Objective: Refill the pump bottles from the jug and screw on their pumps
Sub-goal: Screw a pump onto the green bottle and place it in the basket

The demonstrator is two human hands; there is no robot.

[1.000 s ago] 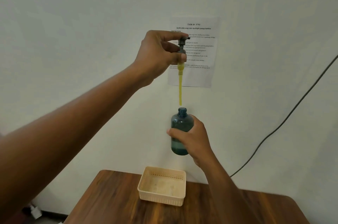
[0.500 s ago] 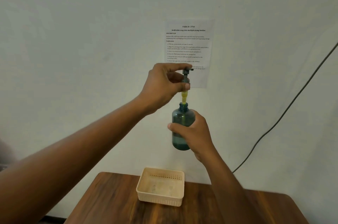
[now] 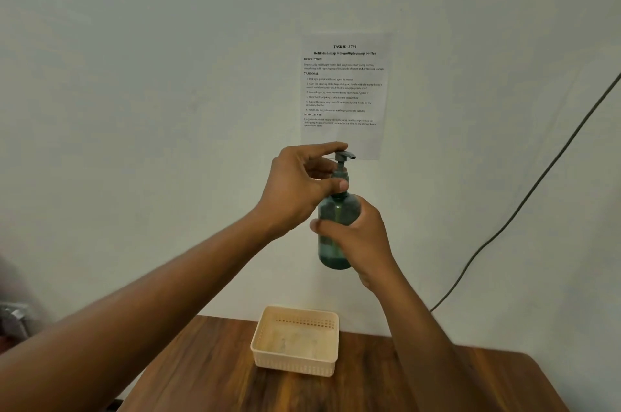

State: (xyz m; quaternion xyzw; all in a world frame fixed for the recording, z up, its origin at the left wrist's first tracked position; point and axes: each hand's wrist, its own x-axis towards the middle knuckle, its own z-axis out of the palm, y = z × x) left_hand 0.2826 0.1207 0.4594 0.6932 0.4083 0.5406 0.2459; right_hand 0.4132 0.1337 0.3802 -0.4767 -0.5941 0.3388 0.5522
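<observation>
Pale wall (image 3: 134, 109) behind, table (image 3: 218, 378) and basket (image 3: 295, 341) below. Right hand (image 3: 363, 240) clamps the bottle (image 3: 336, 220) in midair; left hand (image 3: 299, 186) pinches the pump (image 3: 342, 159) at its neck. A tilted collar could cross-thread and leak.

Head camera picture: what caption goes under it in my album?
Left hand seats grey pump on teal plastic bottle held by right hand above beige basket.
</observation>
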